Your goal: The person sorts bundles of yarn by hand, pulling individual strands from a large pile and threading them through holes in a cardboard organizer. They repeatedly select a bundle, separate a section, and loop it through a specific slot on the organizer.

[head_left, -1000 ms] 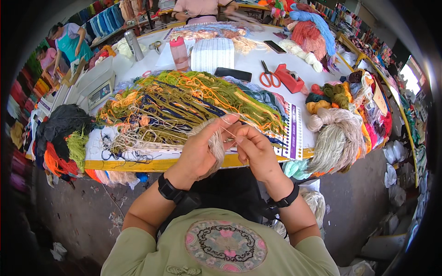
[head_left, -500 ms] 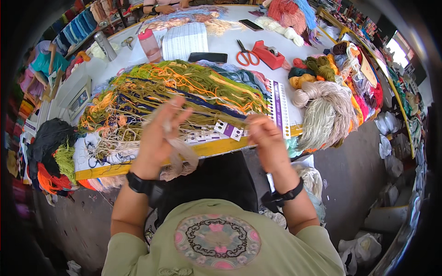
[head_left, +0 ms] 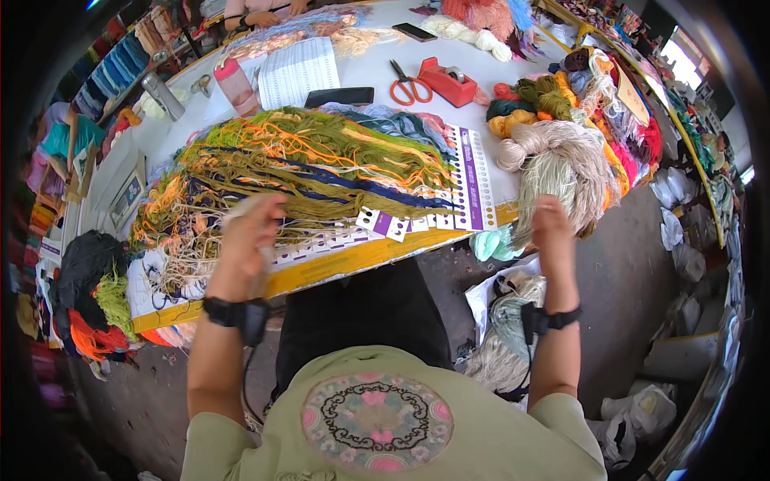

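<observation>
My left hand is over the front left edge of the table, its fingers curled and slightly smeared. Pale beige yarn shows at its palm, though most of it is hidden behind the hand. Out past the front right edge, my right hand is raised with fingers pressed together; whatever they hold cannot be made out. Behind it lies a beige-white skein. Between the hands spreads a heap of olive, orange and navy yarn, its strands running to punched cards with purple bands.
A long punched card lies right of the heap. Farther back are red-handled scissors, a red tape dispenser, a dark phone, a pink bottle and a printed sheet. Another person's hands are at the far edge.
My hands have moved apart, the right one outward to the right and the left one slightly left and down. The beige loop hanging below my left hand no longer shows clearly.
</observation>
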The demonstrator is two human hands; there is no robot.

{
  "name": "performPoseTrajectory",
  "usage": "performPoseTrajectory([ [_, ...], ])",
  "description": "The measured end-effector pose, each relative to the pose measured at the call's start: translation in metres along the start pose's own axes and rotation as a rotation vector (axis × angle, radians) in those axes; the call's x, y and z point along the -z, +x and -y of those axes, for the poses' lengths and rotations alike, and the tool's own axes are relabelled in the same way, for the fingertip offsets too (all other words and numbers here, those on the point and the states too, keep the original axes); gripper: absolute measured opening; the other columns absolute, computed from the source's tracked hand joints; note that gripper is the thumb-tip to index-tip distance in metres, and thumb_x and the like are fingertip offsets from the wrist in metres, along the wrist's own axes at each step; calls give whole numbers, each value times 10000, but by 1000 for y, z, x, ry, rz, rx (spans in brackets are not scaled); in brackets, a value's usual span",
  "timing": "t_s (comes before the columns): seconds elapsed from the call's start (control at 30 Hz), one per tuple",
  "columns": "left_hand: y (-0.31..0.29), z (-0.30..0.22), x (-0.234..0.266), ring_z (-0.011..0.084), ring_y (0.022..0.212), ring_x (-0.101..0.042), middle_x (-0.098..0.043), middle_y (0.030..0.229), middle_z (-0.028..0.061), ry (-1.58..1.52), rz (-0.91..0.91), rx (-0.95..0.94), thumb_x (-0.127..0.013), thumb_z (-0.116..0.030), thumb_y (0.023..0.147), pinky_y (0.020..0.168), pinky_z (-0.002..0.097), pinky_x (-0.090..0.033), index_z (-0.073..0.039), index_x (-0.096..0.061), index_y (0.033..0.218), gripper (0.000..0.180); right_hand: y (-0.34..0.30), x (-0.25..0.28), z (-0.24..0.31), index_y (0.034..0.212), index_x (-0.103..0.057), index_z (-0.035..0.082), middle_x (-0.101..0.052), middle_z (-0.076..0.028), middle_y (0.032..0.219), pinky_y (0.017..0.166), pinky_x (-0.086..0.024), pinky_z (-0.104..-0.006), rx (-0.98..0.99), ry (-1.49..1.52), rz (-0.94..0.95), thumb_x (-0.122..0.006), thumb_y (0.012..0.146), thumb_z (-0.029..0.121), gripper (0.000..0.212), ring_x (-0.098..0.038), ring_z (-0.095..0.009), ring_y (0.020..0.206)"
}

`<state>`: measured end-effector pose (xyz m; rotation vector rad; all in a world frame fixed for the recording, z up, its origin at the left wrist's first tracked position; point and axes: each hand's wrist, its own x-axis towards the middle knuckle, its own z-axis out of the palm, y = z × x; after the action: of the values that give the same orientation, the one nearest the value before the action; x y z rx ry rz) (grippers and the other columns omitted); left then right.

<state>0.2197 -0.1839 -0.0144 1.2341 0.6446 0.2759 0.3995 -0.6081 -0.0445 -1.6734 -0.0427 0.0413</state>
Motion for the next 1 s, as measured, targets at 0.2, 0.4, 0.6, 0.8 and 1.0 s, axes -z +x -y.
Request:
performPoseTrajectory([
  [0.2, 20, 50, -106, 38, 526, -450, -636, 774, 10, 320, 454, 215, -655, -192, 860, 428, 177, -246, -34, -692, 949, 185, 12, -89, -12, 993, -570, 59, -543, -5, 675, 538, -405, -246, 173, -267, 518, -541, 954, 132, 87, -500, -66, 600],
  [0.4, 14, 75, -147, 88, 567, -558, -667, 825, 59, 478, 499, 193, -626, -230, 875, 433, 210, -350, -16, -643, 955, 229, 14, -103, -19, 966, -564, 55, -654, -42, 885, 648, -444, -243, 223, -257, 741, -535, 962, 113, 65, -541, -78, 752],
  [0.6, 15, 79, -149, 97, 541, -561, -666, 825, 67, 446, 435, 193, -601, -201, 892, 427, 230, -381, -9, -621, 948, 201, 12, -102, -16, 946, -571, 39, -638, -11, 873, 630, -438, -222, 66, 95, 698, -551, 950, 92, 57, -536, -67, 729],
  [0.8, 23, 87, -162, 87, 534, -553, -640, 759, 58, 653, 418, 82, -614, -177, 881, 425, 214, -357, -4, -623, 890, 174, 18, -105, -32, 906, -577, 36, -526, 29, 687, 543, -401, -219, 147, -12, 743, -557, 937, 87, 63, -491, -43, 605],
  [1.0, 6, 87, -160, 63, 576, -514, -621, 741, 61, 233, 348, 31, -634, -167, 859, 425, 198, -286, -11, -637, 836, 158, 8, -106, -9, 918, -575, 58, -507, 8, 623, 493, -383, -241, 184, -157, 761, -566, 933, 115, 59, -478, -56, 530],
])
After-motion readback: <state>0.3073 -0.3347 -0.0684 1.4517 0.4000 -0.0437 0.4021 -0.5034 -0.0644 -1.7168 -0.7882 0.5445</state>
